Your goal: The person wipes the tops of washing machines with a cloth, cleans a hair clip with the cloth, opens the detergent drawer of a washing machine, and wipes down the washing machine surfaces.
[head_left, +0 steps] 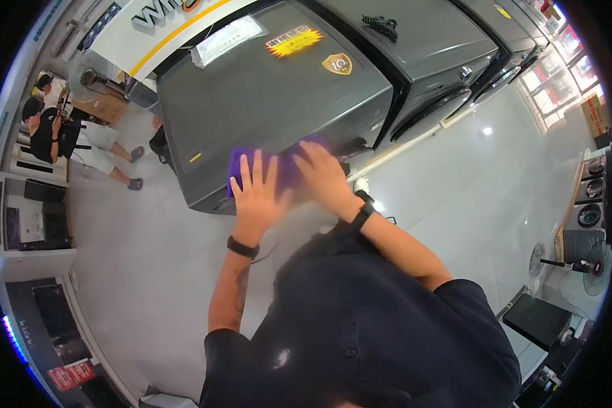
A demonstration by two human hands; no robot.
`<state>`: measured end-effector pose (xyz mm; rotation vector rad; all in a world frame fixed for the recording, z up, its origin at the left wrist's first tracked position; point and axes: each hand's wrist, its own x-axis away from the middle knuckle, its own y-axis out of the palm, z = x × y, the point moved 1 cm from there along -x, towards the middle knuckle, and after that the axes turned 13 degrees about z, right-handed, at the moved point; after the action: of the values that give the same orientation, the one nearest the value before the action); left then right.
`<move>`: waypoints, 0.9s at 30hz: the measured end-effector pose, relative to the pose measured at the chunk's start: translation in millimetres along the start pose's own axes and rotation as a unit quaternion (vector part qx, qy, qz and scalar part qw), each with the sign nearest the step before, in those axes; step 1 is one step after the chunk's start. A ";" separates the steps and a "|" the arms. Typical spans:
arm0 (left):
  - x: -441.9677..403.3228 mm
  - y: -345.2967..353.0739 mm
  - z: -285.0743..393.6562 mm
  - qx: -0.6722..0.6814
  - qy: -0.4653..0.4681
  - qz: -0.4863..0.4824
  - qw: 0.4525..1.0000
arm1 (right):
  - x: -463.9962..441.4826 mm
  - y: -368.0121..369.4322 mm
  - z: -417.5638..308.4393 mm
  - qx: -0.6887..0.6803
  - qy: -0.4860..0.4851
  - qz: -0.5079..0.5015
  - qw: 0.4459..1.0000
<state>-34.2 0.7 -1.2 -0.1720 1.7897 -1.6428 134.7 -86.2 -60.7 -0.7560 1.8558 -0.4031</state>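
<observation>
A purple cloth point(236, 163) lies across the near edge of a dark grey appliance top point(231, 102). My left hand point(258, 187) rests on the cloth's left part with its fingers spread. On its right part is my right hand point(323, 177), fingers apart, slightly blurred. A yellow and red sticker point(294, 42), a gold badge point(337, 64) and a white paper in a plastic sleeve point(228, 39) are on the far part of the top. A small yellow label point(195, 157) is near its left corner.
More dark appliances point(415, 41) stand in a row to the right, one with a black clip point(381, 27) on top. Two people point(51, 129) are at the upper left. A fan point(591, 265) and a black box point(537, 319) stand at the right.
</observation>
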 end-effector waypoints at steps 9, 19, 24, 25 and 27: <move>-34.4 4.4 -30.9 0.010 -0.063 -0.013 0.998 | -12.7 12.3 5.5 0.060 -0.044 0.008 0.997; -38.8 25.2 -55.1 0.014 -0.126 0.122 0.984 | -38.9 7.7 -6.4 0.061 0.072 -0.094 0.991; -51.6 26.9 -49.9 -0.004 -0.195 0.134 0.972 | -47.3 9.9 -3.4 0.102 0.059 -0.144 0.983; -52.5 25.5 -48.2 -0.013 -0.209 0.133 0.969 | -49.9 8.7 -4.6 0.105 0.059 -0.157 0.980; -56.8 25.9 -45.7 -0.027 -0.235 0.138 0.962 | -49.2 13.8 -3.5 0.115 0.058 -0.143 0.981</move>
<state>-8.1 73.5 -4.4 -0.2969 1.4205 -1.2315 139.8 -43.6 -32.9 -0.8554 1.7723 -0.8471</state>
